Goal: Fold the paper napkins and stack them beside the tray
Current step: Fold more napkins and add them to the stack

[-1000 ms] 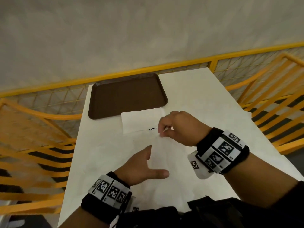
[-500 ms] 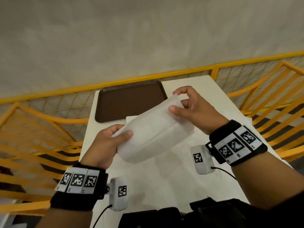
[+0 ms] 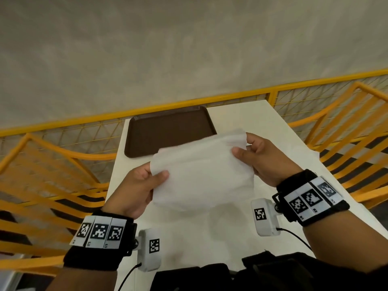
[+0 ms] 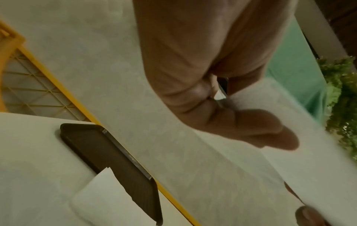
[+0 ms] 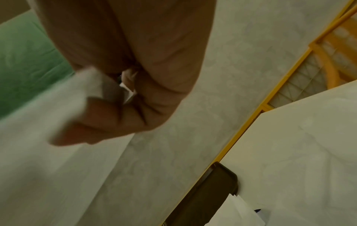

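Observation:
A white paper napkin (image 3: 201, 171) hangs in the air above the white table (image 3: 262, 124), sagging between both hands. My left hand (image 3: 156, 175) pinches its upper left corner, thumb on the near side. My right hand (image 3: 243, 144) pinches the upper right corner between thumb and fingers. The brown tray (image 3: 168, 131) lies at the table's far left, partly behind the napkin. The left wrist view shows the thumb pressed on the napkin (image 4: 309, 168), the tray (image 4: 108, 152), and a folded napkin (image 4: 100, 198) lying beside it. The right wrist view shows the held napkin (image 5: 38, 152) and the folded napkin (image 5: 237, 214).
A yellow mesh railing (image 3: 231, 97) runs along the table's far edge, with a grey wall behind it. Yellow slatted chairs stand at the left (image 3: 42, 175) and right (image 3: 346, 133) of the table. Dark clothing (image 3: 210, 276) sits at the near edge.
A second ago the napkin lay flat on the table under both hands. Both hands have lifted it by its corners into the air in front of the tray.

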`<state>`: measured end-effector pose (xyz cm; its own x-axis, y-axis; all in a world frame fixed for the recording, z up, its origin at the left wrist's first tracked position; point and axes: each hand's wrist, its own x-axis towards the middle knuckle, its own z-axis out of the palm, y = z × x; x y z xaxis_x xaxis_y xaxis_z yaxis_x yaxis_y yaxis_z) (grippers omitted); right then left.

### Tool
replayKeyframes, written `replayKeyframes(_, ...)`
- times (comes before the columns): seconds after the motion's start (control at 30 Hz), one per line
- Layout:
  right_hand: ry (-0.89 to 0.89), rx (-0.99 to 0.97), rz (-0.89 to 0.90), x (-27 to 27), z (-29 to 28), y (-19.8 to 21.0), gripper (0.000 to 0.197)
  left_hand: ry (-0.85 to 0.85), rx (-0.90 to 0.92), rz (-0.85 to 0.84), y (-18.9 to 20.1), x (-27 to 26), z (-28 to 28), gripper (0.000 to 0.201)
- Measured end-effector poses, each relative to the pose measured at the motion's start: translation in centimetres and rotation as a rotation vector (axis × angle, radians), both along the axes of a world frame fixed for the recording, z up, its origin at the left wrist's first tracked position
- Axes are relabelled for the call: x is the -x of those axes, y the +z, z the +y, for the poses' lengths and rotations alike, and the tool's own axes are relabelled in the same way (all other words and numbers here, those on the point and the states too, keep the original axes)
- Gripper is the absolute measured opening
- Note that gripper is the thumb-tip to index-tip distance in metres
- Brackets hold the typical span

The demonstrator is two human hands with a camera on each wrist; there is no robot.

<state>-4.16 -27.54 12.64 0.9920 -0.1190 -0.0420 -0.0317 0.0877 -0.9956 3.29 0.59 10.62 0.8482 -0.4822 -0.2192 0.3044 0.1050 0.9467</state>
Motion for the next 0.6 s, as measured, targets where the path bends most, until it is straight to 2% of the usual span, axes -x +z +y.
replayKeyframes(0.07,0.012,-0.011,0.003,0.3,-0.2,-0.2,0.028,0.03,0.005,-0.003,0.6,0.1,-0.1,0.033)
replayKeyframes(0.1,0.02,-0.014,0.003,0.5,-0.3,-0.2,0.028,0.04,-0.006,-0.016,0.6,0.1,-0.1,0.027)
replayKeyframes(0.4,0.067,-0.124,-0.04,1.4,-0.3,0.2,0.03,0.107,0.04,-0.171,0.7,0.6,0.0,0.029)
replayKeyframes(0.6,0.066,-0.06,-0.092,1.4,-0.7,-0.1,0.02,0.121,0.064,-0.21,1.0,0.6,0.5,0.021)
